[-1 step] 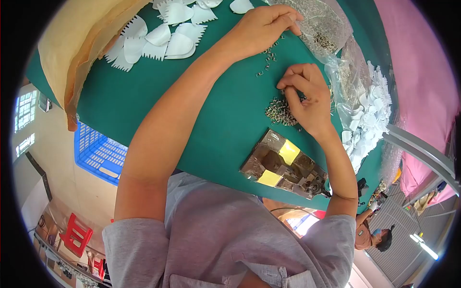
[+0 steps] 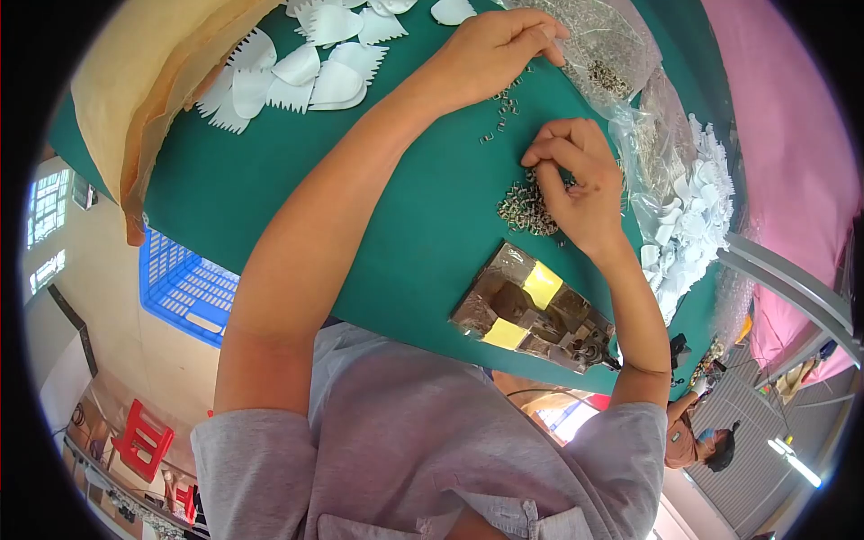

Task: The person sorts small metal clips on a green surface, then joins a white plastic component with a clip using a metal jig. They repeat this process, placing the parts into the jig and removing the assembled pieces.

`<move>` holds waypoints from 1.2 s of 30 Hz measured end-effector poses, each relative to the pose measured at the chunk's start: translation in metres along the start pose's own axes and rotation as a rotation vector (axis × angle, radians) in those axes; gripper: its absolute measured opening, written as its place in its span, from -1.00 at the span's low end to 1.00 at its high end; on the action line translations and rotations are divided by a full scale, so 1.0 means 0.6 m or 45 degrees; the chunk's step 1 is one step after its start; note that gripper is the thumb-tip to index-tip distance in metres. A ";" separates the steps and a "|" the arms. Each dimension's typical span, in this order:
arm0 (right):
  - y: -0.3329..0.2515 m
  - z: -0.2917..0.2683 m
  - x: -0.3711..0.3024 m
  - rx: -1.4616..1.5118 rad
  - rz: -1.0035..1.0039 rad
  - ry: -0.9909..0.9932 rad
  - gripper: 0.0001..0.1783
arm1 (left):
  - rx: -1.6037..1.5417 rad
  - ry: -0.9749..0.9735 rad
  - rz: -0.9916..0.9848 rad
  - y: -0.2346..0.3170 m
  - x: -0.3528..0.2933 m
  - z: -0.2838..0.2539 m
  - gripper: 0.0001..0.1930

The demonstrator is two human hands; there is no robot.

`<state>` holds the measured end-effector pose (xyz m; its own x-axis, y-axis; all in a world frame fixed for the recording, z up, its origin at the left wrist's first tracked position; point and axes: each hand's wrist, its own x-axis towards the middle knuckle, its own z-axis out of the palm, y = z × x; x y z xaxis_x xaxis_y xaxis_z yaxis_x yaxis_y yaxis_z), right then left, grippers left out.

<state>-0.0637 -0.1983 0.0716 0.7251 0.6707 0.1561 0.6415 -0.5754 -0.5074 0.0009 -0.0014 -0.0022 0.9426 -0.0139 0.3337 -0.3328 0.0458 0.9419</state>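
My left hand (image 2: 499, 52) is at the far side of the green table, its fingers curled together beside a clear plastic bag (image 2: 585, 31) of small metal pieces. What they pinch, if anything, is hidden. Loose metal clips (image 2: 507, 106) trail across the cloth just below this hand. Nearer to me, my right hand (image 2: 583, 184) bends over a heap of small metal clips (image 2: 525, 211), its fingertips drawn in and closed at the heap's upper edge. Anything in that grip is too small to make out.
White comb-edged plastic pieces (image 2: 315, 67) lie at the far left, with more heaped (image 2: 693, 220) at the right. A brown taped block (image 2: 535, 310) with yellow patches rests near the table's front edge. A blue crate (image 2: 180, 283) stands below left. Another person (image 2: 697, 441) is at lower right.
My right hand has shifted very slightly to the right over the clip heap. The left hand stays where it was.
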 end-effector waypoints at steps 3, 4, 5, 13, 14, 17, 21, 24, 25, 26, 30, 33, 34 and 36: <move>0.001 0.003 0.005 0.055 -0.012 0.120 -0.72 | 0.030 0.012 0.036 0.001 0.000 0.001 -0.67; 0.001 0.007 0.010 0.054 0.005 0.138 -0.70 | 0.025 -0.007 -0.035 0.005 -0.002 0.000 -0.67; 0.000 0.011 0.013 0.052 0.021 0.156 -0.69 | 0.021 -0.025 -0.106 0.008 -0.003 0.000 -0.67; -0.012 0.021 0.027 -0.014 -0.083 0.131 -0.67 | 0.039 -0.008 -0.035 0.002 0.001 0.000 -0.68; -0.014 0.022 0.028 -0.003 -0.095 0.108 -0.67 | 0.048 0.000 -0.029 0.001 0.000 0.000 -0.68; -0.017 0.030 0.025 0.020 -0.167 0.104 -0.71 | 0.028 -0.004 -0.038 0.004 0.001 0.001 -0.68; -0.032 0.036 0.026 0.017 -0.336 0.070 -0.82 | 0.035 0.001 -0.069 0.012 -0.002 0.000 -0.68; -0.024 0.010 0.006 -0.034 -0.450 -0.119 -0.88 | 0.035 -0.002 -0.127 0.013 -0.004 -0.001 -0.68; -0.024 0.010 0.010 -0.077 -0.440 -0.013 -0.80 | 0.028 0.007 -0.078 0.009 -0.003 -0.001 -0.67; -0.022 0.011 0.016 -0.046 -0.359 0.079 -0.83 | 0.021 0.017 -0.028 0.006 -0.004 -0.002 -0.67; 0.000 0.011 0.039 -0.069 -0.199 0.243 -0.86 | 0.019 -0.027 -0.123 0.012 -0.002 0.000 -0.67; 0.009 0.020 0.046 -0.124 -0.171 0.241 -0.77 | 0.024 0.002 -0.041 0.006 -0.001 0.001 -0.67; 0.012 0.022 0.046 -0.158 -0.173 0.217 -0.75 | 0.037 0.000 -0.034 0.007 -0.001 0.001 -0.67; 0.011 0.022 0.045 -0.165 -0.164 0.206 -0.75 | 0.052 0.001 -0.029 0.006 -0.001 0.002 -0.67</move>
<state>-0.0434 -0.1779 0.0611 0.6593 0.6647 0.3515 0.7504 -0.5522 -0.3632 -0.0012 -0.0022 0.0008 0.9498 -0.0135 0.3125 -0.3125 0.0045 0.9499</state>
